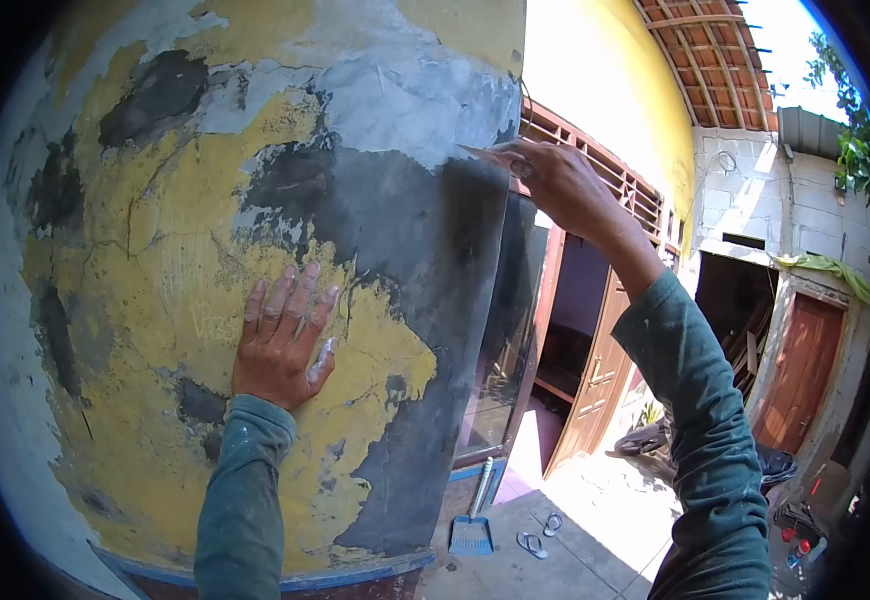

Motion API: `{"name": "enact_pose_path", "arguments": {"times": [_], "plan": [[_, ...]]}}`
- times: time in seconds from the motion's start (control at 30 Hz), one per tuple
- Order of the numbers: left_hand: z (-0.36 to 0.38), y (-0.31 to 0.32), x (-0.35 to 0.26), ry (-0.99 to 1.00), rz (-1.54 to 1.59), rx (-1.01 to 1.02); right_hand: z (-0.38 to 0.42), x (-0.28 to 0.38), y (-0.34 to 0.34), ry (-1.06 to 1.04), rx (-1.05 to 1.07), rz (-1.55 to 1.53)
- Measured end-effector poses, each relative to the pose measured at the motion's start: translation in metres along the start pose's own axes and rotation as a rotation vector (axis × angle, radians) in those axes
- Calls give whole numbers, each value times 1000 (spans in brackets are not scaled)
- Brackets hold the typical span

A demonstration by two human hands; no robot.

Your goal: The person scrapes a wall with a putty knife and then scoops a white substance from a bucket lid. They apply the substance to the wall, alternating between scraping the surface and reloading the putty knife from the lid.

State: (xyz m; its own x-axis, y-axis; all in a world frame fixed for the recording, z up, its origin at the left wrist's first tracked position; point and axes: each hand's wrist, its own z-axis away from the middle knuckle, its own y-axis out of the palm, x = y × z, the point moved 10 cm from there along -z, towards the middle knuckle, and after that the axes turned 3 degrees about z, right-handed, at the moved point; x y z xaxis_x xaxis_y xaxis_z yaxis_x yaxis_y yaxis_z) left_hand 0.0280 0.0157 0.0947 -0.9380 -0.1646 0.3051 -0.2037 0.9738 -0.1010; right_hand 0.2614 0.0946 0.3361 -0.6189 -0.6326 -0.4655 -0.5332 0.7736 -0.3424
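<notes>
My left hand [287, 338] lies flat on the wall [175, 300], fingers spread over peeling yellow paint, with white residue on the thumb. Higher up, near the wall's right corner, my right hand [567, 185] is closed around a thin scraper-like tool [488, 153]. The tool is seen nearly edge-on, and its tip is at the lower edge of a pale grey-white coated patch [395, 100]. Dark grey bare plaster [385, 205] shows just below that patch.
Right of the wall corner are a window and an open wooden door [592, 375]. On the ground stand a blue dustpan [471, 535] and a pair of sandals [532, 544]. A brown door [800, 370] is farther right, with a bottle [798, 553] low down.
</notes>
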Motion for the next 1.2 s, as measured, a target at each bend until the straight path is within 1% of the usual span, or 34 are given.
{"name": "enact_pose_path", "arguments": {"times": [0.03, 0.07, 0.1, 0.17, 0.2, 0.27, 0.3, 0.4, 0.43, 0.5, 0.53, 0.6, 0.63, 0.7, 0.77, 0.83, 0.9, 0.97, 1.03, 1.1, 1.13, 1.2], "plan": [[-2, 2, -1, -4, -3, -7, -8, -11, -12, 82, -40, -35], [-4, 4, -3, -4, -1, -9, -21, -32, -21, 171, -143, -155], [16, -8, -4, 12, 26, 69, -14, -27, -14, 272, -102, -137], [13, -7, -3, 4, 41, 61, -50, -46, -9, 210, -163, 23], [12, -6, -2, 2, 34, 59, -64, -51, -8, 206, -168, 20], [10, -5, -2, 7, 21, 37, -78, -60, -4, 294, -205, 56], [8, -3, -2, 5, 16, 38, -79, -56, -2, 291, -207, 51], [4, 0, 2, -5, 23, 27, -59, -8, 6, 122, -238, -11], [2, -1, 2, -1, 24, 17, -46, 14, 11, 59, -155, 38], [4, 0, 1, -3, 35, 14, -12, 45, 20, -163, -179, -21], [4, -1, 1, -1, 37, 11, -1, 48, 17, -165, -174, -19], [3, -2, 1, 4, 29, 3, 8, 40, 21, -75, -30, -34], [3, -2, 1, 5, 22, -1, 0, 36, 14, -77, -37, -33], [3, -3, -1, 10, 20, -8, -32, -7, -10, 134, -166, -191], [3, -1, 1, -2, 38, 15, -69, -33, -22, 163, -294, -100], [2, -2, 0, 1, 34, 4, -92, -34, -21, 163, -297, -58], [3, -2, 0, 0, 31, 1, -97, -22, -12, 164, -292, -20], [3, -1, 2, -11, 3, 5, -78, 15, -3, 81, -281, 48], [2, -2, 3, -15, 8, 6, -37, 67, 11, -123, -249, -14], [4, -2, 1, -16, 14, 9, 7, 107, 22, -338, -287, 84], [4, -3, 0, -6, 30, -2, 20, 112, 19, -340, -287, 84], [2, -5, 2, 4, 42, -23, 33, 108, 28, -345, 1, 0]]}}
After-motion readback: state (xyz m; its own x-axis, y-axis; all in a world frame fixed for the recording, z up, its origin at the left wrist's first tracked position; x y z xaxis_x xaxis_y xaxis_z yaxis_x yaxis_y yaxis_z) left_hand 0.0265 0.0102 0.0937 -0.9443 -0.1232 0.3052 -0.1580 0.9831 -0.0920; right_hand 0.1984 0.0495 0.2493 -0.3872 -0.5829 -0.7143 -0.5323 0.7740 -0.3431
